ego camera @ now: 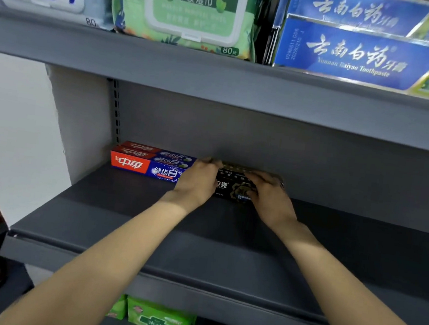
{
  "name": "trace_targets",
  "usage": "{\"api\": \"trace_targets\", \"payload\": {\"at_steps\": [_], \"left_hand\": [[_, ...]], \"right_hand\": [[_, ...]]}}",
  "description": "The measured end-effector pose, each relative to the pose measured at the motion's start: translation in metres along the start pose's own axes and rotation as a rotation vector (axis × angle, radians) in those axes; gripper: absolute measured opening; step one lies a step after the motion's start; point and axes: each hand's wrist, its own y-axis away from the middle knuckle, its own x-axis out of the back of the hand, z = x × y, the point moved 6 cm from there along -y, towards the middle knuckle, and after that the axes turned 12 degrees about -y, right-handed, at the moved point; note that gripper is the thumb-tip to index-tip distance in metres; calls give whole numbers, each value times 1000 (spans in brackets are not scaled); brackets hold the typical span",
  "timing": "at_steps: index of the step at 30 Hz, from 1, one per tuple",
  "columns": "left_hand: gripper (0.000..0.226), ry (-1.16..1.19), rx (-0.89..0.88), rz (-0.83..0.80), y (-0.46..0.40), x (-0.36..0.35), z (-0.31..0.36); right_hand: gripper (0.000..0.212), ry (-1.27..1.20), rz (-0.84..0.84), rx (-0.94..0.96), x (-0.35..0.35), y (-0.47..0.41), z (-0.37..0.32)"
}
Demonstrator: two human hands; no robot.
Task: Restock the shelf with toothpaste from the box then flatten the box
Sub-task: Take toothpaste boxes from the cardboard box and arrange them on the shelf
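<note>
Grey metal shelf, mostly bare.
Our left hand and right hand clamp black toothpaste cartons, half hidden, beside red-and-blue cartons.

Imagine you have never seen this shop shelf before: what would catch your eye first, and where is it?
First, both hands, left hand and right hand, gripping a black box at the back of the middle shelf. Just to its left lie stacked red-and-blue boxes. Above, on the top shelf, sit green wipes and blue toothpaste boxes.
</note>
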Motion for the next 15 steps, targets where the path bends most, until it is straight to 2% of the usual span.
{"api": "trace_targets", "payload": {"at_steps": [3, 6, 11, 15], "left_hand": [[30, -119, -34, -18, 31, 10, 14], [28, -166, -15, -79, 71, 19, 24], [23, -39, 137, 23, 160, 50, 17], [24, -110, 246, -19, 243, 50, 0]], "right_hand": [[21, -151, 56, 2, 4, 26, -20], [20, -270, -3, -17, 4, 57, -41], [18, -394, -92, 68, -2, 120, -94], [14, -450, -192, 121, -30, 173, -145]]}}
